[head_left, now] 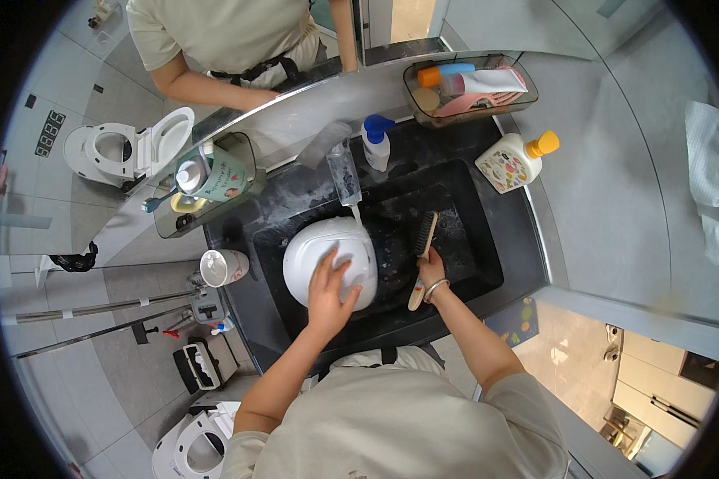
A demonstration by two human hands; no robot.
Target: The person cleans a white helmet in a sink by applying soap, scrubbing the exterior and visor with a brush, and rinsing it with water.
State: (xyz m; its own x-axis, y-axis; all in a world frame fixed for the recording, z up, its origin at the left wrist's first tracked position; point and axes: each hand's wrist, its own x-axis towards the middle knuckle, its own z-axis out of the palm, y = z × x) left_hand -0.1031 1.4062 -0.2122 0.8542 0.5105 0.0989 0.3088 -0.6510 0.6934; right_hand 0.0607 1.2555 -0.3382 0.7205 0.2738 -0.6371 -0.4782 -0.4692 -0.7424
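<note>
Black sink [473, 249], white rounded vessel [305, 259], slim brush [427, 236]
The vessel sits in the sink's left part, near the tap [343, 174]; the left hand [332, 298] lies on it, fingers spread, while the right hand [431, 271] closes round the brush's handle. Good brushing probably wants the vessel braced firmly, the bristles laid squarely against its surface.

White rounded object [309, 251] partly out of sight behind left fingers [325, 270]
</note>
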